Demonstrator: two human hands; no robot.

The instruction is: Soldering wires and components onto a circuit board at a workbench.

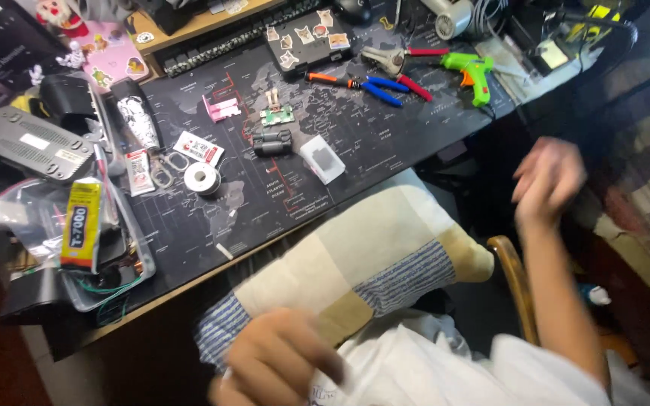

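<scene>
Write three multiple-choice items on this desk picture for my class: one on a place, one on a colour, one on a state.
1. Where does the glue gun lie?
A. at the desk's far right
B. on the cushion
C. inside the clear bag

2. What colour are the pliers' handles?
A. yellow
B. blue
C. white

3. What state is the right hand in?
A. flat on the desk
B. gripping the glue gun
C. raised in the air, blurred, holding nothing that shows

Answers:
1 A: the green glue gun rests on the dark desk mat near the far right corner.
2 B: the two handles beside the orange-handled tool are blue.
3 C: the right hand is up beside the desk edge, apart from every tool, while the left hand rests low by the patchwork cushion.
</scene>
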